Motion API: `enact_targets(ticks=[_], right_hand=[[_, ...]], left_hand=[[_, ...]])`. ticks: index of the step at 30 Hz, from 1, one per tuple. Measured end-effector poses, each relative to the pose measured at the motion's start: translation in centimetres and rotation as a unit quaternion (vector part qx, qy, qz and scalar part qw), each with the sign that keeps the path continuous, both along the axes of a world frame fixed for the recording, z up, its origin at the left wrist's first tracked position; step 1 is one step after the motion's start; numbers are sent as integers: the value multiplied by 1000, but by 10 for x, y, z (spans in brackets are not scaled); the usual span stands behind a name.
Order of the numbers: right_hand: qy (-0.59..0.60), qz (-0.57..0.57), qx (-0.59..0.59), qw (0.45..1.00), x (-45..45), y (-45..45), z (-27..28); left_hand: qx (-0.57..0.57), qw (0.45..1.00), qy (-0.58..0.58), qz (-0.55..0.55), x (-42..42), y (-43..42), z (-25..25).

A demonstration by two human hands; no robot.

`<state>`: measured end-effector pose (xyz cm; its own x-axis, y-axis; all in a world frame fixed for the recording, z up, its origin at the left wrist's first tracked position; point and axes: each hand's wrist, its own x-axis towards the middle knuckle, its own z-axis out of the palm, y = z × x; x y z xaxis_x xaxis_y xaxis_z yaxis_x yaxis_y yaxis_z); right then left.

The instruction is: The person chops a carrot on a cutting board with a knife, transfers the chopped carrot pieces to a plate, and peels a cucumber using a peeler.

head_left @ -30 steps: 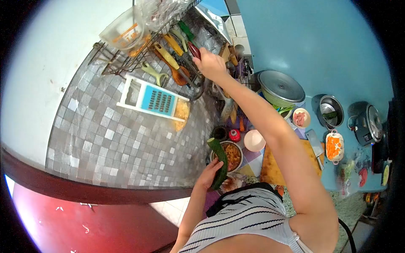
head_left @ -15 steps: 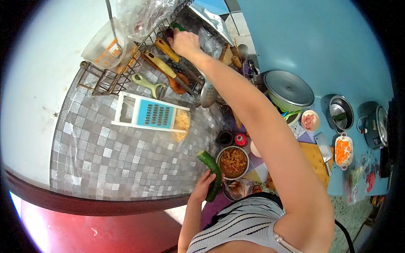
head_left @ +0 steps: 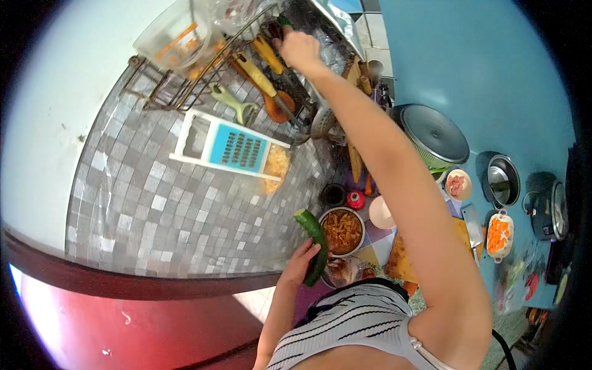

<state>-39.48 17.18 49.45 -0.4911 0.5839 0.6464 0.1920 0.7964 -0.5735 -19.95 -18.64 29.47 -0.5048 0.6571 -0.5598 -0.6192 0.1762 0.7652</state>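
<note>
Right hand (head_left: 300, 49) has moved farther back along the utensils (head_left: 256, 74) since a second ago, now near a yellow handle (head_left: 268, 55), its grip unclear; left hand (head_left: 299, 263) holds a zucchini (head_left: 316, 240) beside a bowl (head_left: 363, 234).

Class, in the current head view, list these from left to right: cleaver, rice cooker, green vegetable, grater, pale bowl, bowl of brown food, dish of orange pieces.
Grater, green vegetable, bowl of brown food, pale bowl, cleaver, dish of orange pieces, rice cooker.
</note>
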Motion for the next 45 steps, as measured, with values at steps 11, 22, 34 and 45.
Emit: enact_targets(ticks=[11,22,34,45], right_hand=[[205,101,-36,973,50,-70,-31],[110,222,-24,968,51,-134,-25],[131,85,-68,985,64,-157,-27],[135,58,-31,989,78,-157,-25]], left_hand=[[22,1000,10,-20,10,3,-7],[30,999,-17,19,24,-14,-6],[38,999,-14,-17,34,-20,-12],[34,999,-9,-26,41,-26,-11]])
